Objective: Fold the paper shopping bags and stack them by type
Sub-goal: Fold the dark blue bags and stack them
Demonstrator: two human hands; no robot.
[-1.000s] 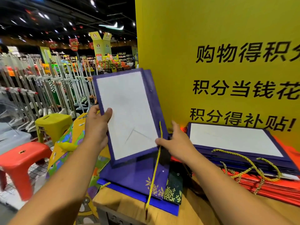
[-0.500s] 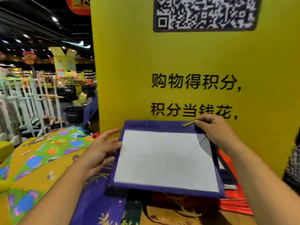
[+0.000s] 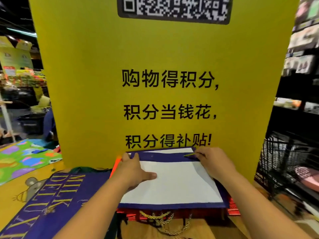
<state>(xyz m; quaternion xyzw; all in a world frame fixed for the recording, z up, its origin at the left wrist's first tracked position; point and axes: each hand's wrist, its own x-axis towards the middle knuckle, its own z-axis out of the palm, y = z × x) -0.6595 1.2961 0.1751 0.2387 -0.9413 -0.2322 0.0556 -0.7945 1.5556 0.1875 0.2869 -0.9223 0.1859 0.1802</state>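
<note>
A folded purple paper bag [image 3: 176,183], its white panel facing up, lies flat on a stack of purple bags [image 3: 172,206]. Red bags [image 3: 233,210] sit under that stack, and gold cord handles [image 3: 164,219] hang over the front. My left hand [image 3: 133,169] rests on the bag's far left corner with the thumb stretched over the white panel. At the far right corner my right hand [image 3: 212,161] pinches the bag's yellow cord handle [image 3: 189,154]. Another purple bag [image 3: 51,200] with gold lettering lies spread out to the left.
A tall yellow sign board [image 3: 155,66] stands right behind the stack. At the right is a black wire basket [image 3: 279,161] with dark shelves behind it. A colourful patterned sheet [image 3: 20,159] lies at the left. The wooden table [image 3: 150,232] shows below the handles.
The folded purple bag went from upright in both hands, rightward and down, to flat on the purple stack. My left hand now lies on top of it; my right keeps the cord.
</note>
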